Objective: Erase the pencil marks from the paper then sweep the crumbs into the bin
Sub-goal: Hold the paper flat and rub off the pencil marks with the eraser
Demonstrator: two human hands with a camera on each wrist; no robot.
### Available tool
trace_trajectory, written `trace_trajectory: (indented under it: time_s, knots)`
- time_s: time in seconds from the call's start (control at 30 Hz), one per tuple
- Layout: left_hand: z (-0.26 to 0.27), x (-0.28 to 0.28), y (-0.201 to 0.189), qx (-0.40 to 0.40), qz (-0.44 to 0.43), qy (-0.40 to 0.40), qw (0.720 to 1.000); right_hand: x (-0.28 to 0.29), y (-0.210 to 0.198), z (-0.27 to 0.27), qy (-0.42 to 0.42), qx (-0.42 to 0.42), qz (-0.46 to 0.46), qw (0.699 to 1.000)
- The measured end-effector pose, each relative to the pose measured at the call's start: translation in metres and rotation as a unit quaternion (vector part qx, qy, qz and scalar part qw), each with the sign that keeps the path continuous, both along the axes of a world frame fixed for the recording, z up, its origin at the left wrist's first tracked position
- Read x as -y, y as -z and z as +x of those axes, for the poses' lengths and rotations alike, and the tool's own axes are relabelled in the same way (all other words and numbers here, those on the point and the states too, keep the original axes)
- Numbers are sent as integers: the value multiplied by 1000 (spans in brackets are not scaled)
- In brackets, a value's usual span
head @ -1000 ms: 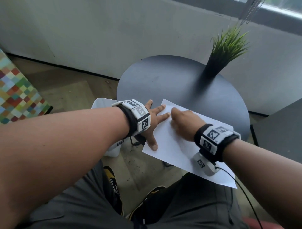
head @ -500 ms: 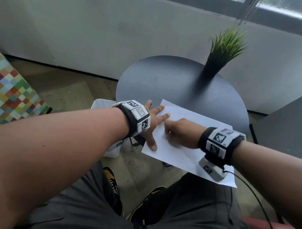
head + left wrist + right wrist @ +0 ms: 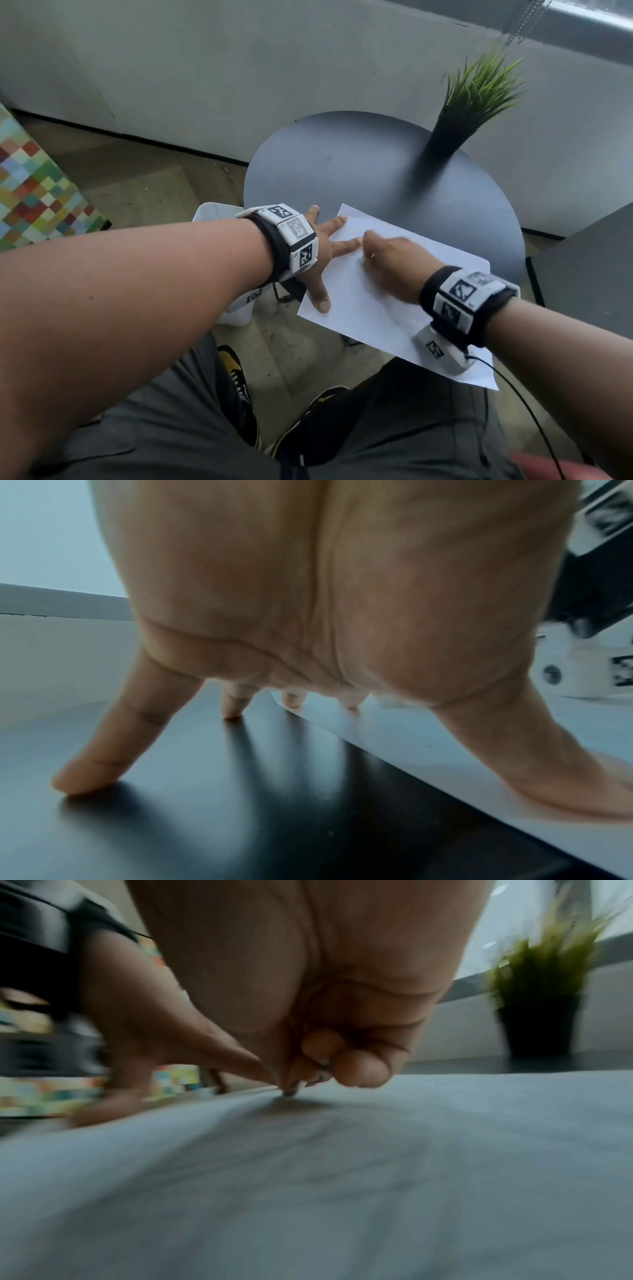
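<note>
A white sheet of paper point(image 3: 387, 291) lies on the round dark metal table point(image 3: 342, 164), its near edge overhanging. The left hand point(image 3: 322, 253), fingers spread flat, pins the sheet's left edge. The right hand point(image 3: 394, 253) pinches a small, blurred eraser point(image 3: 291, 1092) against the paper. A white plastic bin point(image 3: 212, 219) stands left of the table.
</note>
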State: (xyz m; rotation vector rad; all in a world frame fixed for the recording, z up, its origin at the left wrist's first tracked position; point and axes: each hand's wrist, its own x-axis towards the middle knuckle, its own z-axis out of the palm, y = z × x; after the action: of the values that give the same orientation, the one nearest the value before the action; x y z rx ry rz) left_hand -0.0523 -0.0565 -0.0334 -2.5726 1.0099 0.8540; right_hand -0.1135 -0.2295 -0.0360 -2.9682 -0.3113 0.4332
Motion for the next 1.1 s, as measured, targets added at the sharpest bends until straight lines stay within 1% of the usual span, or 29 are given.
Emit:
trace_trajectory:
  time_s: [0.07,0.1,0.13,0.17,0.23,0.27,0.3,0.33,0.4,0.43,0.47,0.53,0.6,0.63,0.7,0.77,0.83,0.9,0.93,0.97,1.07,1.1]
  knots:
    - [0,0,0,-2,2,0,1000,-16,-1,-21,-121,-69,20,990]
    - [0,0,-1,-1,5,1,1000,-16,-3,-25,-155,-102,31,982]
    - [-1,1,-1,0,6,1,1000,-10,-6,-22,-156,-113,34,981]
    - [-1,2,-1,1,7,-1,1000,-1,-7,-14,-117,-97,32,988]
    - [-1,2,-1,3,6,-6,1000,17,-7,1,-14,-25,29,999]
    - [-1,2,0,4,7,-6,1000,19,-6,2,9,-2,18,1000]
    - [-1,2,0,6,7,-5,1000,16,-7,-2,-7,-2,4,1000]
    - [-1,2,0,7,9,-5,1000,8,-6,-7,-48,-22,-4,999]
    - [-1,3,0,6,12,-6,1000,-6,-5,-24,-153,-84,1,985]
    - [-1,3,0,6,13,-6,1000,-6,-6,-27,-170,-104,10,980]
    - [-1,4,-1,6,13,-9,1000,-1,-6,-23,-150,-98,24,983]
    - [-1,4,-1,7,8,-16,1000,15,-3,-7,-35,-63,41,997]
    - [-3,5,-3,6,9,-22,1000,25,1,3,85,-51,56,993]
    - [-4,6,-4,6,10,-24,1000,26,3,6,113,-48,60,991]
    - [-6,8,-5,5,5,-31,999,20,6,4,112,-39,43,992]
    - [-9,8,-4,4,-12,-46,999,14,5,-2,76,-12,37,996]
    - [-12,10,-2,2,-32,-62,998,7,5,-9,-1,-11,58,998]
    - [-15,11,1,6,-37,-67,997,3,2,-16,-89,-50,63,993]
    - [-16,11,2,7,-36,-67,997,4,2,-15,-107,-65,56,991]
    - [-15,11,2,6,-35,-67,997,9,2,-10,-98,-59,52,992]
    - [-15,11,1,5,-30,-63,998,25,0,9,34,7,33,999]
    - [-15,12,1,6,-27,-61,998,25,1,9,42,22,23,999]
